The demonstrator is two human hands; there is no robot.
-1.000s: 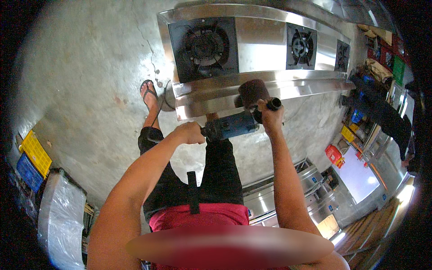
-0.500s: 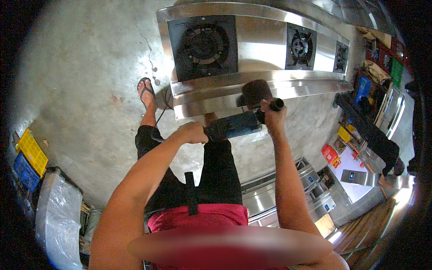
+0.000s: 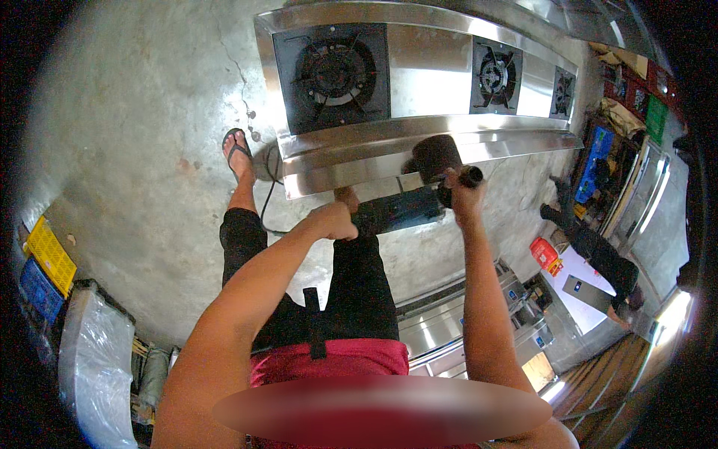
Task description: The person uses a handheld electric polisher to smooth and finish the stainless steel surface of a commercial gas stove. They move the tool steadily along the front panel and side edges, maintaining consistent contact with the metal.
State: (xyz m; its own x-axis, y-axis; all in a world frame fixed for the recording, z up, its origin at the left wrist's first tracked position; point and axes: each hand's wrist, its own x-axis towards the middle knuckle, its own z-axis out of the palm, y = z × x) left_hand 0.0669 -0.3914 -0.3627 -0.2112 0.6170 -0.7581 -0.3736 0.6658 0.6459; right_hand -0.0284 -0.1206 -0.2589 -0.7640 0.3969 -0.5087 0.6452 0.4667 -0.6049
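With both hands I hold an angle grinder [image 3: 402, 212] with a long dark blue and black body. My left hand [image 3: 333, 222] is closed round its rear end. My right hand [image 3: 467, 198] wraps the black side handle [image 3: 471, 176] near its head. The dark round disc or guard [image 3: 436, 156] at the head lies against the front edge of the stainless steel stove [image 3: 428, 93]; exact contact cannot be made out. A dark cord [image 3: 268, 202] runs from the rear of the grinder to the floor by my left foot.
The stove has three black gas burners, the biggest [image 3: 331, 72] at the left. Stainless steel equipment [image 3: 430, 333] stands at my right. Further right, a person in dark clothes [image 3: 602, 258] bends by a white sheet [image 3: 583, 314] and a red container [image 3: 544, 254]. A plastic-wrapped block [image 3: 97, 367] stands lower left.
The grinder and both hands have shifted slightly right along the stove's front edge. The person at the right has moved and now reaches lower beside the white sheet.
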